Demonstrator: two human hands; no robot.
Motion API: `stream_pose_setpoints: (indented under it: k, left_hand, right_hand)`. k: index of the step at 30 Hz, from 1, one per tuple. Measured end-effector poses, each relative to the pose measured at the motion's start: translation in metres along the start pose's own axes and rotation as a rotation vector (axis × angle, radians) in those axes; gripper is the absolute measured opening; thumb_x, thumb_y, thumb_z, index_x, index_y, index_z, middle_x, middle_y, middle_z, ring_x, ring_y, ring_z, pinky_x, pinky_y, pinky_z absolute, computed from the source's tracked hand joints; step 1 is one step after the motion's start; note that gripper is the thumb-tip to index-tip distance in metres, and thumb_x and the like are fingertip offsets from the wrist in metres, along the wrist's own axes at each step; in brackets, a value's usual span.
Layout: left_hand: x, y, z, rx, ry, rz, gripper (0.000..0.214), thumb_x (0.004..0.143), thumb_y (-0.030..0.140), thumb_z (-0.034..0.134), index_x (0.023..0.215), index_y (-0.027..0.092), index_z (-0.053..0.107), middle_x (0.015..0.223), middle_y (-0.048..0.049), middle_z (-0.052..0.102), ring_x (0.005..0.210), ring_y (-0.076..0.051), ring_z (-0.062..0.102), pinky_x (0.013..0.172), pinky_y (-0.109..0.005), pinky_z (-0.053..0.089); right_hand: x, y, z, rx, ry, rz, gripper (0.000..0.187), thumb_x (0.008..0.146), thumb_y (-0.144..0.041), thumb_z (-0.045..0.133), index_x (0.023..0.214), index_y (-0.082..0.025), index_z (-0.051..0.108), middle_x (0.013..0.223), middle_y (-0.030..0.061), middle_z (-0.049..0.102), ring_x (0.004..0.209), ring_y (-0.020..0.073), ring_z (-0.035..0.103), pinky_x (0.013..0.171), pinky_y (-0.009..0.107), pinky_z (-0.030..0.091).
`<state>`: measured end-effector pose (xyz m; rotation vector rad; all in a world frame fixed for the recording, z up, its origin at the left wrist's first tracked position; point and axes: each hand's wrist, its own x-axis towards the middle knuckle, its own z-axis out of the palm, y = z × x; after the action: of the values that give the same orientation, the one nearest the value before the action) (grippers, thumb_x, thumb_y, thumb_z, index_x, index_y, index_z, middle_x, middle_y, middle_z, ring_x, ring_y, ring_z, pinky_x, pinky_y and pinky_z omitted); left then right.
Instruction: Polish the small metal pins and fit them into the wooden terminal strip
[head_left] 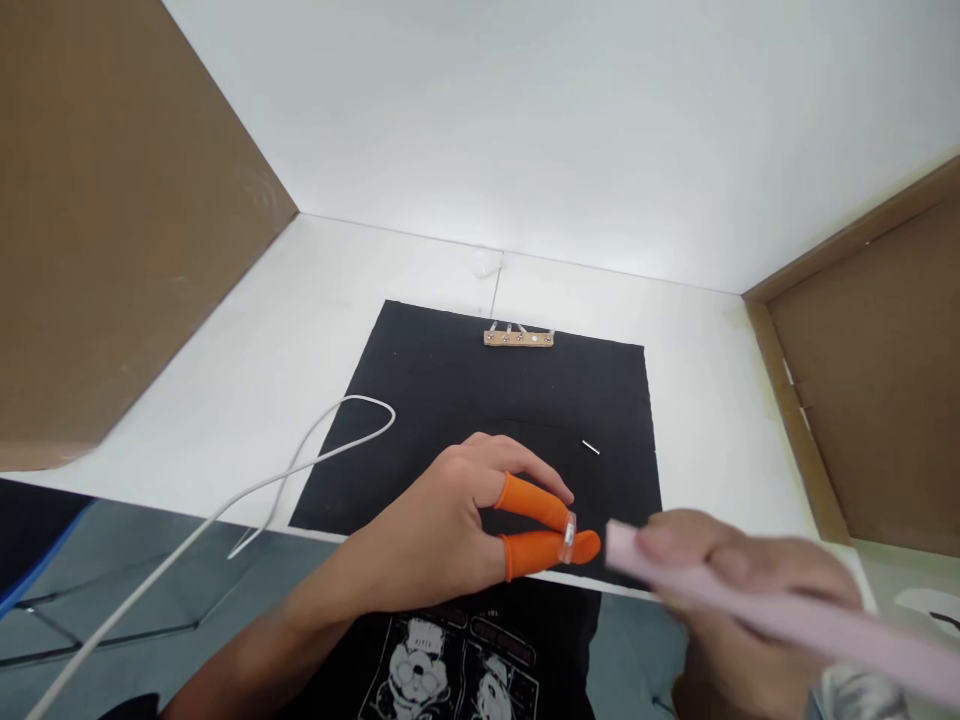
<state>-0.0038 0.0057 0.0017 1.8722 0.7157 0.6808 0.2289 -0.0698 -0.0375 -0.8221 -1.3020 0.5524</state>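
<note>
Orange finger cots cover the thumb and index finger of my left hand (457, 530). Between those two tips it pinches a small clear plastic piece (568, 538). My right hand (750, 570), blurred and close to the camera, is closed on a long pale pink strip (817, 625). The strip's blunt end points toward the clear piece, with a gap between them in the view. Beyond the hands, a short silvery pin (591, 447) lies on the black mat (450, 390).
At the mat's far edge lies a narrow tan strip (517, 340) with several small clear pieces on it. A white cable (247, 490) loops over the mat's left side. Brown panels (112, 230) flank the white table (247, 330); a translucent lump (487, 263) sits by the back wall.
</note>
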Motion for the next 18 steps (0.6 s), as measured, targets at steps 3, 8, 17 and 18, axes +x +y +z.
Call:
stream_pose_setpoints:
  k: [3,8,17,18]
  left_hand:
    - [0.0,0.0,0.0,-0.001,-0.004,-0.015,0.003,0.092,0.025,0.09,0.095,0.024,0.089,0.114,-0.0009,0.085,0.105,-0.019,0.075,0.1,-0.033,0.056]
    - [0.002,-0.004,0.0,-0.02,0.004,-0.023,0.003,0.092,0.023,0.089,0.094,0.025,0.09,0.115,-0.0015,0.086,0.106,-0.02,0.076,0.098,-0.034,0.056]
    - [0.004,-0.005,0.001,-0.003,0.0,-0.045,0.004,0.091,0.025,0.09,0.095,0.026,0.089,0.114,-0.0003,0.085,0.106,-0.02,0.075,0.096,-0.034,0.057]
    - [0.005,-0.006,0.001,0.005,0.003,-0.038,0.004,0.091,0.024,0.09,0.094,0.026,0.089,0.114,-0.0004,0.086,0.106,-0.02,0.076,0.095,-0.033,0.057]
  right_hand:
    - [-0.001,0.01,-0.011,-0.02,0.111,-0.07,0.045,0.083,0.001,0.087,0.117,-0.025,0.072,0.107,0.0031,0.087,0.094,0.02,0.086,0.081,0.026,0.072]
    - [-0.002,-0.002,0.008,0.093,-0.205,-0.007,0.017,0.105,-0.022,0.073,0.119,-0.032,0.074,0.099,-0.0003,0.087,0.061,0.0149,0.079,0.055,0.023,0.065]
    - [0.0,0.018,-0.017,-0.027,0.232,0.015,0.044,0.082,0.001,0.088,0.113,-0.026,0.072,0.105,0.0011,0.086,0.099,0.0195,0.085,0.088,0.029,0.073]
    - [0.0,0.018,-0.015,-0.015,0.209,0.019,0.044,0.083,0.001,0.087,0.114,-0.026,0.072,0.106,0.0011,0.086,0.099,0.0193,0.085,0.088,0.029,0.073]
